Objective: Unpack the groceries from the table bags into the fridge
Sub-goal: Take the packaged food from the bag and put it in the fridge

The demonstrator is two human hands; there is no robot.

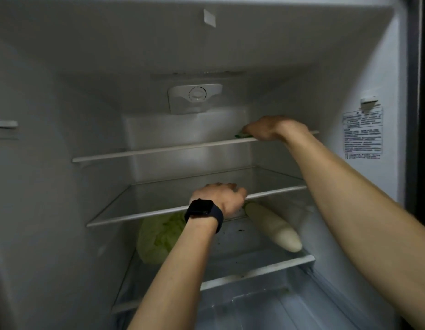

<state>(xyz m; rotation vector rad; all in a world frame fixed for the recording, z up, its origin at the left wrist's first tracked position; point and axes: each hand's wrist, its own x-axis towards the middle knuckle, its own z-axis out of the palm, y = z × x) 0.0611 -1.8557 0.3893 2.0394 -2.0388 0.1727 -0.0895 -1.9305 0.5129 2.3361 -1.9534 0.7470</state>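
Observation:
The fridge stands open in front of me. My right hand point(266, 129) reaches onto the top glass shelf point(159, 150) at its right side and holds a small dark green item point(240, 136); only the item's tip shows past my fingers. My left hand point(221, 198), with a black watch on the wrist, sits at the front rim of the middle shelf point(135, 214), fingers curled over that rim. Below it, a pale green cabbage point(159, 236) and a long white radish point(273, 227) lie on the lower shelf point(266, 270).
A thermostat dial housing point(196, 97) sits on the back wall above the top shelf. A printed label point(362, 133) is on the right inner wall. A clear drawer point(290, 308) lies under the lower shelf. The fridge's dark right edge point(418, 115) borders the opening.

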